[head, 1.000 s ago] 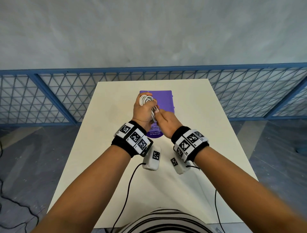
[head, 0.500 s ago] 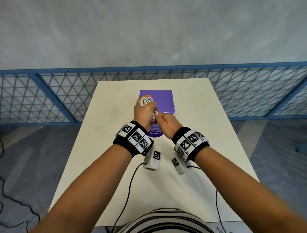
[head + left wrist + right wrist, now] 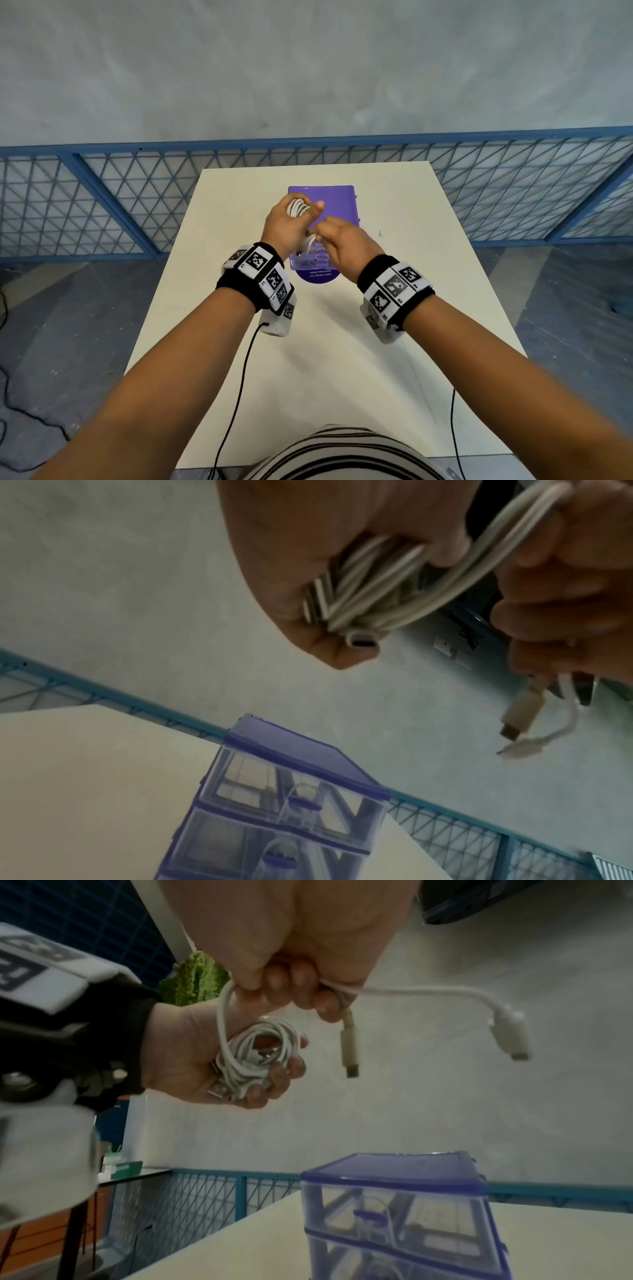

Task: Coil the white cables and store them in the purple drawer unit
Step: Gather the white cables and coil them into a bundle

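My left hand (image 3: pixel 291 222) grips a coil of white cables (image 3: pixel 297 208) above the purple drawer unit (image 3: pixel 337 200). In the right wrist view the coil (image 3: pixel 255 1053) sits in the left palm with curled fingers around it. My right hand (image 3: pixel 337 236) pinches the loose cable ends (image 3: pixel 337 991); two white plugs (image 3: pixel 349 1047) (image 3: pixel 512 1034) hang free from it. The left wrist view shows the coil (image 3: pixel 369 588) in the left fist and the plugs (image 3: pixel 520 718) dangling below the right hand. The drawer unit (image 3: pixel 394 1177) stands on the white table with its clear drawers closed.
The white table (image 3: pixel 394 308) holds only the drawer unit. A blue mesh fence (image 3: pixel 137 192) runs behind the table's far edge. Black wires (image 3: pixel 236 394) trail from my wrist cameras over the table's near part.
Both hands have risen slightly over the drawer unit. My right hand has pulled a little away to the right of the left, drawing out the loose cable ends.
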